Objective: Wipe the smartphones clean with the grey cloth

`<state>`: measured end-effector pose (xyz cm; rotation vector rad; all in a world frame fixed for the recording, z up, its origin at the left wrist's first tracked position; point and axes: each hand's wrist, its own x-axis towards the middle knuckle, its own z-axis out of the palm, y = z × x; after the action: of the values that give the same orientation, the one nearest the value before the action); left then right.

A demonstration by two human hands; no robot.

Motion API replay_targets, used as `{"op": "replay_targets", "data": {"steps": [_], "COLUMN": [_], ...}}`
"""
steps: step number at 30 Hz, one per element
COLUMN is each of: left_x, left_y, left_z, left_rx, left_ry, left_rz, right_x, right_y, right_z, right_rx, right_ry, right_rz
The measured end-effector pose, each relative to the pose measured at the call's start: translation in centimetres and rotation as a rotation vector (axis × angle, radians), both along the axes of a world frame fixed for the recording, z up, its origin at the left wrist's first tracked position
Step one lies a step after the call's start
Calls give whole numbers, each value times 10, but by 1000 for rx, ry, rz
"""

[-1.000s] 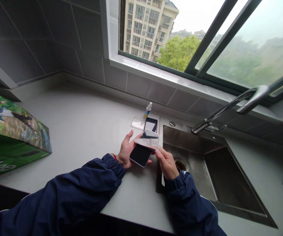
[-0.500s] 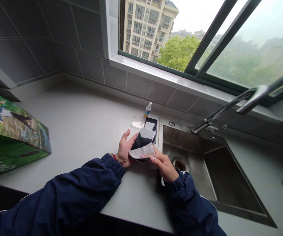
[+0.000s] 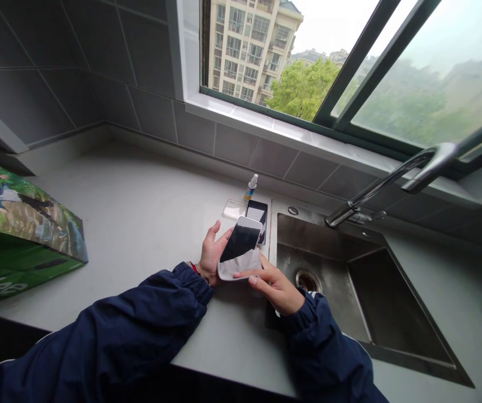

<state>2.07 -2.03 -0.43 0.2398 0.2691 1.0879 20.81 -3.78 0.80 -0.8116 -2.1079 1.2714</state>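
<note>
My left hand [image 3: 211, 255] supports a smartphone [image 3: 240, 239] from beneath and along its left edge, thumb raised away from it. Across the lower part of the screen lies a pale grey cleaning cloth [image 3: 247, 262] with a zigzag edge. My right hand [image 3: 279, 290] presses this cloth onto the glass with its fingers, the index finger stretched over it. Just behind, a second dark phone-like slab [image 3: 258, 209] lies on the counter, partly covered by the held phone. A clear phone case [image 3: 233, 209] and a small spray bottle [image 3: 251, 187] with a white top are beside it.
To the right is a steel sink [image 3: 360, 291] with a chrome faucet [image 3: 392, 184] arching over it. A green printed box [image 3: 27, 229] stands at the left of the pale counter [image 3: 140, 207]. A tiled wall and a window [image 3: 308, 78] run along the back.
My right hand and the cloth have shifted slightly down and left over the screen, covering the phone's bottom end. The phone has tilted a little in my left hand.
</note>
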Motion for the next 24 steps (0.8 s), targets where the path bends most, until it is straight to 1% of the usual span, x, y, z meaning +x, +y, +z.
{"op": "replay_targets", "data": {"steps": [5,10,14,16,18,21,24], "left_x": [0,-2,-1,1,2,2,1], "left_y": [1,1,0,0,-1,-2,-3], "left_z": [-2,-5,-5,-4,-4,-5,-6], "left_rx": [-2,18,3,-5,-5,1,59], "left_ry": [9,13,31,36,38,53,58], "left_rz": [-10,-29,-21,-28,-60,-165,-291], "right_x": [-3,-3,-3,-3,-2,2,6], "right_y": [-1,-1,0,1,2,4,8], "right_z": [-2,-6,-9,-10,-12,-14,-15], "right_rx": [45,29,42,47,51,36,48], "right_ry": [-12,3,38,46,49,55,92], "right_rz": [-11,-38,-81,-143,-238,-390,-543]}}
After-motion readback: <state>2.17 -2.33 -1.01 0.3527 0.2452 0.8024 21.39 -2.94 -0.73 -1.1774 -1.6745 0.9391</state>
